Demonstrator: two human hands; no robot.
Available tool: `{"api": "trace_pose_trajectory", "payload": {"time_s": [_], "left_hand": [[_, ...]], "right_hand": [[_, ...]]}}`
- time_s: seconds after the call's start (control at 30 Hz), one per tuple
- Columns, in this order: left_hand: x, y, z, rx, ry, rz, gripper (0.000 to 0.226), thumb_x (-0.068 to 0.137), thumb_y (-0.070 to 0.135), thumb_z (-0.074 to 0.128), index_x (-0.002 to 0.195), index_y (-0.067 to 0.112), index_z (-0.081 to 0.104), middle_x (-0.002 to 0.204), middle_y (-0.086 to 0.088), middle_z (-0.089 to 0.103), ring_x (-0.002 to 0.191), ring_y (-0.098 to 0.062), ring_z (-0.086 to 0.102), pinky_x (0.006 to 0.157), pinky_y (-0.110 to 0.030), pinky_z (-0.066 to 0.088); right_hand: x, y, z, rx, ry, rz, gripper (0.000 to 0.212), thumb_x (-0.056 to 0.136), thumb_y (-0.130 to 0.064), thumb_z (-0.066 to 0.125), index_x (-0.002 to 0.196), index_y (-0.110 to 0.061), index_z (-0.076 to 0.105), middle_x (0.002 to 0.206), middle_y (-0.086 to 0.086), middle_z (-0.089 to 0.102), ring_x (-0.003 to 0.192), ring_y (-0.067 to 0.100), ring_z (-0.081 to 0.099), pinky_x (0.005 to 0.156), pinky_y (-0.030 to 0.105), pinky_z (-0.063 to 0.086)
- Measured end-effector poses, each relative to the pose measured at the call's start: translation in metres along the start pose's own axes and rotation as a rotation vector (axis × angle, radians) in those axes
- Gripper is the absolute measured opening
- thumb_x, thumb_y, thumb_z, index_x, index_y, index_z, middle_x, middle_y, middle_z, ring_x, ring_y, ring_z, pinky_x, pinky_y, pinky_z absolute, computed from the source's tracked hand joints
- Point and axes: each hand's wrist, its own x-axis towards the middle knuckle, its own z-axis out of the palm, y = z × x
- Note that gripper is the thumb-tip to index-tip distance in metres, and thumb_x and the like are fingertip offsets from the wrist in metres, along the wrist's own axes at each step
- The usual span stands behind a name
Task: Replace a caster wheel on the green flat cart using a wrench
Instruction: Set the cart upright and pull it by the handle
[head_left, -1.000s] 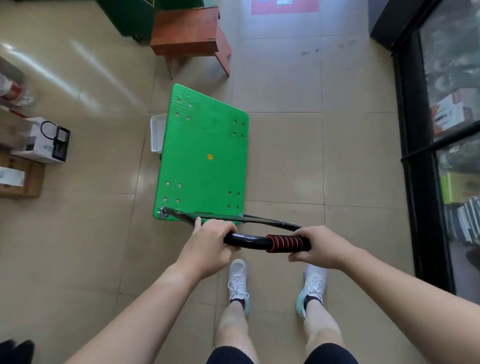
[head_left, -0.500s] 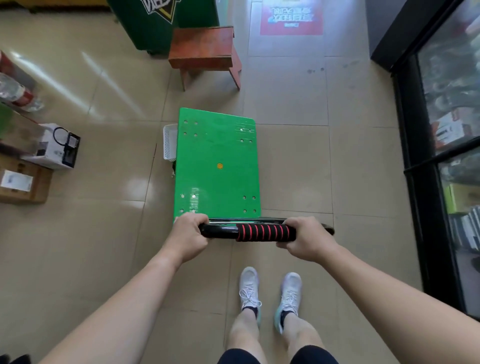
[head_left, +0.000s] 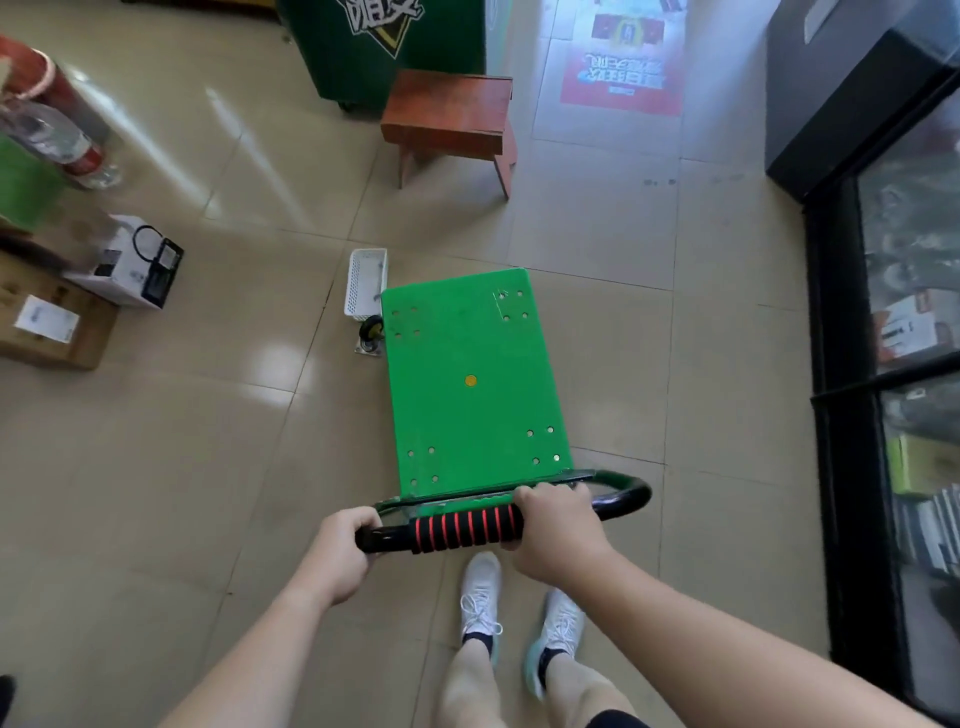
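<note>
**Head view.** A person stands at the near end of the green flat cart, which sits flat on the tiled floor with its deck facing up.

- **Hands.** The left hand is wrapped around the bare black part of the handle. The right hand is wrapped around the end of the red-and-black foam grip. The two hands are apart, with the grip between them.
- **Deck.** Each corner has a cluster of four holes, and a yellow dot marks the middle.
- **Caster and basket.** A loose caster wheel on its metal plate stands on the floor just beside the cart's far-left edge. A white slotted basket lies just beyond it.
- **Open room.** Bare tile runs along both long sides of the cart. The strip on the right ends at a dark glass-fronted cabinet. On the left, the floor stays open as far as a white carton and a cardboard box. Beyond the far edge there is floor up to a wooden stool.
- **Writing.** A green cabinet behind the stool carries white characters and a yellow chevron, both cut off by the frame top. A red floor poster to the far right of the cart lies upside down, and its text is too blurred to read. The carton labels are too small to read.
- **Hidden.** The deck hides the cart's underside and any wheels mounted there. The basket's contents cannot be made out.
</note>
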Motion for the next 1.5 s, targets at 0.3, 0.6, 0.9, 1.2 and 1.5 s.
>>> {"api": "trace_pose_trajectory", "payload": {"time_s": [0.3,0.6,0.9,1.2,1.5], "left_hand": [[-0.017,0.02,0.0,0.268,-0.058,0.37,0.054,0.073,0.035,0.082,0.124,0.037,0.064,0.108,0.015,0.052,0.106,-0.014,0.052,0.101,-0.035,0.042],[0.035,0.055,-0.023,0.41,-0.003,0.517,0.044,0.09,0.041,0.072,0.131,0.029,0.062,0.116,0.009,0.066,0.108,-0.022,0.062,0.094,-0.039,0.041],[0.136,0.109,-0.095,0.491,-0.073,0.55,0.05,0.096,0.048,0.066,0.141,0.031,0.053,0.128,0.007,0.064,0.117,-0.024,0.062,0.097,-0.038,0.044],[0.224,0.165,-0.146,0.517,-0.034,0.535,0.042,0.095,0.056,0.063,0.124,0.027,0.057,0.108,0.003,0.063,0.097,-0.024,0.063,0.083,-0.039,0.048],[0.252,0.178,-0.16,0.494,-0.037,0.499,0.044,0.099,0.058,0.057,0.126,0.023,0.056,0.105,0.002,0.058,0.1,-0.023,0.06,0.099,-0.047,0.048]], "right_hand": [[-0.001,-0.033,0.013,0.066,-0.001,0.042,0.031,0.086,-0.036,0.065,0.108,-0.023,0.047,0.099,-0.002,0.061,0.091,0.025,0.059,0.09,0.041,0.038],[0.039,-0.001,-0.027,0.205,0.002,-0.127,0.032,0.089,-0.033,0.063,0.119,-0.023,0.059,0.108,0.002,0.062,0.098,0.025,0.058,0.089,0.035,0.045],[0.133,-0.011,-0.06,-0.083,0.32,0.035,0.035,0.061,-0.038,0.076,0.089,-0.025,0.06,0.076,-0.005,0.06,0.067,0.025,0.059,0.069,0.036,0.03],[0.22,-0.002,-0.133,0.015,0.305,0.079,0.033,0.088,-0.044,0.06,0.112,-0.023,0.051,0.105,0.0,0.056,0.101,0.027,0.054,0.097,0.047,0.031],[0.252,0.012,-0.158,0.061,0.246,0.011,0.035,0.094,-0.04,0.06,0.124,-0.022,0.053,0.112,0.003,0.061,0.104,0.029,0.058,0.099,0.047,0.038]]}}
